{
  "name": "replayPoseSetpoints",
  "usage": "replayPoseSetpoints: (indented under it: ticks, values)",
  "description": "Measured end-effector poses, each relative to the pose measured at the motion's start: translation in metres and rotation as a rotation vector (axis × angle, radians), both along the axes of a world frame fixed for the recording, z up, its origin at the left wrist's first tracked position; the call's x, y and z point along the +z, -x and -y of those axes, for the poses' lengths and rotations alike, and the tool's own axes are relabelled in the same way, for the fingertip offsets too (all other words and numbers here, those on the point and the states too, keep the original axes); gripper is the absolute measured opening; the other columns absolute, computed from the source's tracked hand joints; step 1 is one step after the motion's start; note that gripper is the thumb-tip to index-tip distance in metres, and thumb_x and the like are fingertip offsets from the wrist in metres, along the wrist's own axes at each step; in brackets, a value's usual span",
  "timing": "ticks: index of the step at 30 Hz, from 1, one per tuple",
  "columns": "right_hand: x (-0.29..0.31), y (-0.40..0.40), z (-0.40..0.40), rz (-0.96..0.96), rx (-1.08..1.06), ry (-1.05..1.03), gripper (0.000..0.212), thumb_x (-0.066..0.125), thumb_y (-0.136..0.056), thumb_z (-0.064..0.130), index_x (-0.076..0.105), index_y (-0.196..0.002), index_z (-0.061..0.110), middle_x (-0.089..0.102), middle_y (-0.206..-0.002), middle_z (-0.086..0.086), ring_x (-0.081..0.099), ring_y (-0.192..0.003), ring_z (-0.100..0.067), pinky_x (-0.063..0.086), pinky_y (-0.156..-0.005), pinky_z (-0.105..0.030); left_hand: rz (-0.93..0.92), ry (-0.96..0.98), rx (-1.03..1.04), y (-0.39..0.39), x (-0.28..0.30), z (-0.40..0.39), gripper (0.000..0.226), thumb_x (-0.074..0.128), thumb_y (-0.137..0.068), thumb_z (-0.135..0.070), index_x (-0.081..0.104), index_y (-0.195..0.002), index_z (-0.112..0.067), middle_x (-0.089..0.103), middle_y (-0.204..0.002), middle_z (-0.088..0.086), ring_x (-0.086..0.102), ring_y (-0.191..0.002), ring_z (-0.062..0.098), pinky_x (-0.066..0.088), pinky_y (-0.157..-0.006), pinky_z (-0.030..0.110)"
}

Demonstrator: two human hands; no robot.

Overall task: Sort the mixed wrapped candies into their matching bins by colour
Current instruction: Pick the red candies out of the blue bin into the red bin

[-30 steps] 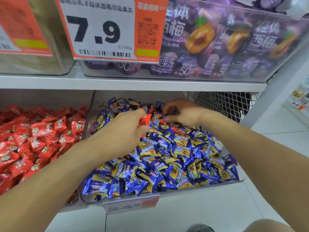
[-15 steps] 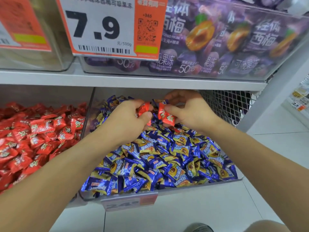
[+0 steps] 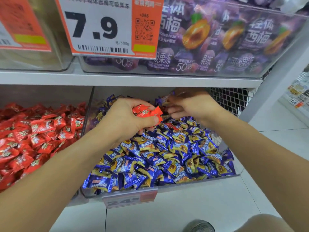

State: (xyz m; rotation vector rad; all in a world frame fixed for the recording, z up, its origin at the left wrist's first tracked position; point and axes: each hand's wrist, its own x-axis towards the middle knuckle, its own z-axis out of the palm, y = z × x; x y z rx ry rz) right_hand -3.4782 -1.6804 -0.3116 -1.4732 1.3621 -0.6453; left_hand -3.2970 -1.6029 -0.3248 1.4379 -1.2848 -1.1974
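We are mid-collection: our left hand (image 3: 127,119) grips the red candies (image 3: 147,111) above the blue bin (image 3: 167,186), our right hand (image 3: 192,104) is blurred, grip indeterminate, and next the handful likely goes left to the red bin (image 3: 87,106).

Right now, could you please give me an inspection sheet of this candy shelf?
Surface: white shelf carrying two clear bins.
Job's things: blue candies fill the right bin; red candies fill the left bin; a stray red candy lies among the blue.
Clutter: nothing seen.
Hands: left hand grips a bunch of red candies; right hand hovers over the blue pile, blurred, grip unclear.
Cables: nothing seen.
Surroundings: price tag reading 7.9, purple jelly packs above, wire mesh at the right.
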Motion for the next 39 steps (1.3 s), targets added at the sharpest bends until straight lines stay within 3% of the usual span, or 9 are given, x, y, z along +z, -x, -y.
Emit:
replayPoseSetpoints:
  ticks: [3, 5, 11, 15, 18, 25, 30, 34, 39]
  values:
    - [0.000, 0.017, 0.011, -0.582, 0.136, 0.244, 0.031, 0.065, -0.093, 0.019, 0.064, -0.124, 0.013, 0.066, -0.117, -0.003, 0.066, -0.098, -0.021, 0.053, -0.085, -0.027, 0.046, -0.003, 0.009, -0.004, 0.001, -0.001, 0.021, 0.081, -0.075, -0.010, 0.071, -0.091, -0.021, 0.074, -0.070, 0.007, 0.067, -0.055, 0.013, 0.044, -0.046, 0.017]
    - [-0.002, 0.022, 0.010, -0.738, 0.185, 0.412, 0.033, 0.067, -0.091, 0.028, 0.064, -0.123, 0.019, 0.064, -0.115, 0.002, 0.061, -0.098, -0.019, 0.045, -0.080, -0.021, 0.091, 0.017, 0.012, -0.007, 0.005, 0.000, 0.020, 0.079, -0.078, -0.010, 0.071, -0.092, -0.022, 0.072, -0.064, 0.000, 0.065, -0.050, 0.007, 0.042, -0.046, 0.012]
    - [-0.019, 0.021, 0.006, -0.783, 0.579, 0.201, 0.042, 0.073, -0.080, 0.055, 0.069, -0.113, 0.029, 0.066, -0.096, 0.008, 0.055, -0.069, 0.000, 0.042, -0.065, -0.021, 0.242, 0.038, 0.008, -0.014, 0.006, -0.001, 0.021, 0.077, -0.081, -0.017, 0.072, -0.093, -0.034, 0.068, -0.061, -0.012, 0.056, -0.048, -0.003, 0.043, -0.057, 0.015]
    - [-0.011, 0.030, 0.028, -0.643, 0.330, 0.272, 0.036, 0.075, -0.076, 0.055, 0.067, -0.091, 0.023, 0.066, -0.080, 0.011, 0.059, -0.069, -0.007, 0.047, -0.068, -0.023, 0.422, 0.076, 0.011, -0.018, 0.008, -0.003, 0.018, 0.076, -0.083, -0.020, 0.073, -0.095, -0.032, 0.066, -0.071, -0.016, 0.049, -0.043, -0.007, 0.035, -0.047, 0.005]
    - [-0.016, 0.025, 0.050, -0.593, 0.213, 0.233, 0.031, 0.061, -0.093, 0.049, 0.063, -0.080, 0.021, 0.065, -0.062, 0.009, 0.056, -0.056, -0.008, 0.043, -0.062, -0.022, 0.470, 0.056, 0.008, -0.019, 0.010, -0.003, 0.017, 0.075, -0.084, -0.022, 0.074, -0.099, -0.031, 0.049, -0.047, -0.022, 0.045, -0.035, -0.006, 0.031, -0.038, 0.007]
    - [-0.037, -0.004, 0.063, -0.930, 0.449, 0.338, 0.033, 0.060, -0.095, 0.044, 0.066, -0.120, 0.023, 0.065, -0.114, 0.001, 0.061, -0.105, -0.022, 0.049, -0.088, -0.030, 0.503, 0.059, -0.015, -0.019, 0.008, -0.001, 0.019, 0.074, -0.085, -0.023, 0.073, -0.101, -0.032, 0.055, -0.064, -0.015, 0.045, -0.035, -0.008, 0.030, -0.037, 0.006]
    - [-0.050, -0.004, 0.067, -1.077, 0.437, 0.378, 0.019, 0.070, -0.087, 0.033, 0.070, -0.104, 0.025, 0.068, -0.106, -0.002, 0.065, -0.099, -0.028, 0.056, -0.087, -0.038, 0.501, 0.053, -0.036, -0.021, 0.006, 0.000, 0.020, 0.074, -0.085, -0.022, 0.073, -0.103, -0.031, 0.059, -0.069, -0.014, 0.047, -0.037, -0.008, 0.031, -0.038, 0.006]
    - [-0.047, -0.002, 0.065, -1.111, 0.438, 0.396, 0.032, 0.070, -0.086, 0.040, 0.070, -0.116, 0.029, 0.067, -0.114, 0.000, 0.064, -0.101, -0.027, 0.056, -0.088, -0.039, 0.504, 0.054, -0.038, -0.023, 0.006, -0.001, 0.019, 0.074, -0.084, -0.022, 0.074, -0.101, -0.032, 0.058, -0.068, -0.014, 0.047, -0.038, -0.006, 0.031, -0.038, 0.006]
    - [-0.044, 0.005, 0.064, -0.951, 0.327, 0.399, 0.023, 0.061, -0.097, 0.029, 0.074, -0.098, 0.010, 0.067, -0.100, -0.008, 0.064, -0.093, -0.027, 0.054, -0.084, -0.037, 0.504, 0.059, -0.037, -0.023, 0.006, -0.002, 0.019, 0.075, -0.084, -0.023, 0.074, -0.101, -0.031, 0.058, -0.065, -0.013, 0.047, -0.039, -0.006, 0.030, -0.038, 0.007]
